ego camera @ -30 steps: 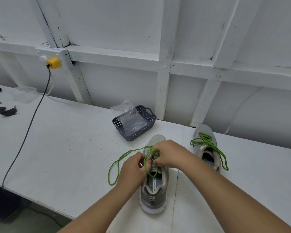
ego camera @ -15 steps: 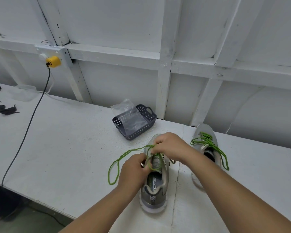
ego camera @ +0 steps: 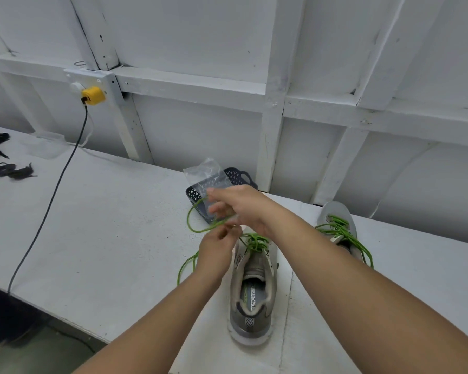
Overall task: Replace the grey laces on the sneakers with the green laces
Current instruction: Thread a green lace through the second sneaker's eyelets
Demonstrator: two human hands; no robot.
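Moved: both hands have lifted off the near sneaker's tongue since a moment ago and now work above and beyond its toe, drawing the green lace up with them.
Right hand [ego camera: 243, 209]: raised in front of the basket, fingers loosely curled and blurred; the lace runs through them, so it looks like a light pinch, though I can't make out the exact hold.
Left hand [ego camera: 218, 248]: just below and nearer, fingertips pinched together on the same lace.
Green lace [ego camera: 192, 221]: one loop arcs left from the hands in the air, another hangs down to the table left of the left wrist, and the rest bunches at the top eyelets.
Near sneaker [ego camera: 253, 290]: grey, toe pointing away, heel toward me, on the white table [ego camera: 106, 225]; the right forearm crosses above its right side.
Far sneaker [ego camera: 338, 228]: to the right, near the wall, threaded with green lace whose ends trail toward me; its near part is hidden behind the right forearm.
Basket [ego camera: 239, 175]: dark perforated plastic, far side of the table, holding a clear plastic bag [ego camera: 208, 175]; the right hand covers its near edge.
Black cable [ego camera: 52, 195]: runs from the yellow plug [ego camera: 93, 95] on the wall across the table's left part.
Dark laces [ego camera: 11, 170]: a bundle at the far left.
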